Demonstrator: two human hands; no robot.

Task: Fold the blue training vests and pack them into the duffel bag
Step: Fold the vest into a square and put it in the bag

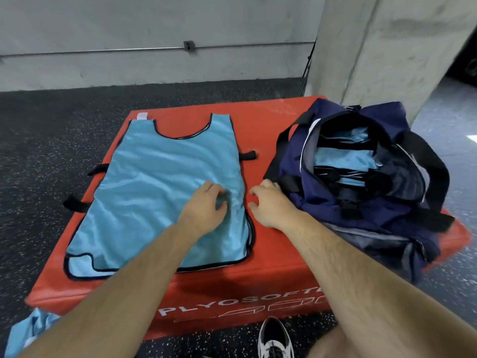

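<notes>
A shiny light-blue training vest with black trim (154, 177) lies flat on a red padded plyo box (271, 120). The left hand (204, 205) rests on it, fingers curled, apparently pinching the fabric. The right hand (271, 205) sits just beside the vest's edge, loosely curled and grasping nothing. Beside them an open navy fabric duffel bag (335, 208) holds folded blue vests (343, 158).

Premises: a gym or training room in a bare concrete building. The floor (51, 140) is black speckled rubber matting. A red padded jump box (271, 120) carries "PLYOSOFT" lettering (240, 302). The wall (129, 21) and pillar (387, 47) are unfinished grey concrete, with exposed metal conduit (103, 50) and a junction box (188, 45). A blue training vest (154, 177) and a duffel bag (335, 210) lie on the jump box.
</notes>
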